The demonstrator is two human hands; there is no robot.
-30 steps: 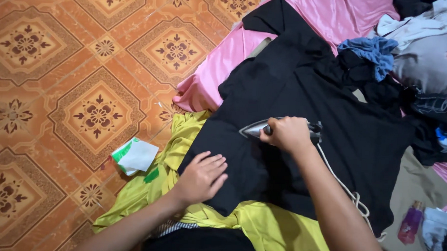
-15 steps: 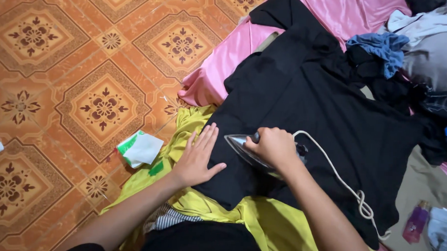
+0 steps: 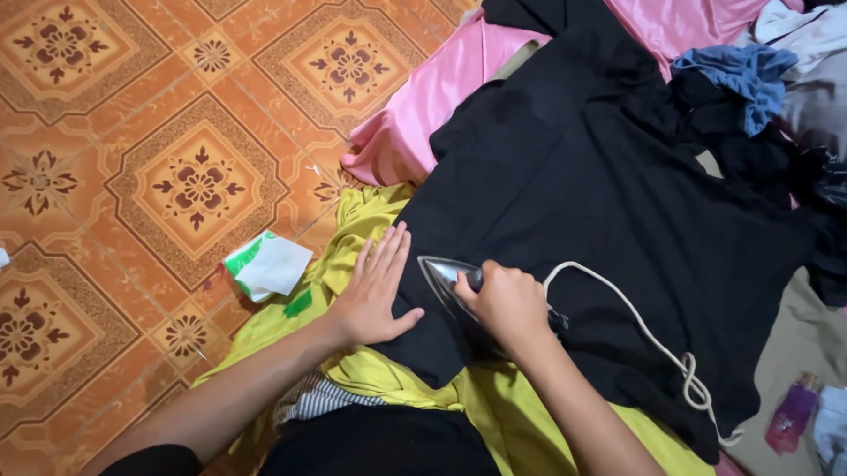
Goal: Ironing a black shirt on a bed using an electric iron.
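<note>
Black T-shirt (image 3: 612,216): spread flat, centre. Electric iron (image 3: 455,278): on hem at 6 o'clock, tip toward 9; right hand (image 3: 508,304) closed around handle. Left hand (image 3: 375,288): open, flattening edge at 9 o'clock, keeping cloth taut.

head view, steeply downward, close over floor (image 3: 116,162)

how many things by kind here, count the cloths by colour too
black garment under the iron: 1
yellow cloth: 1
pink cloth: 1
blue cloth: 1
iron with cord: 1
purple bottle: 1
white and green packet: 1
hands: 2, left hand flat on the cloth, right hand on the iron
total: 9
</note>
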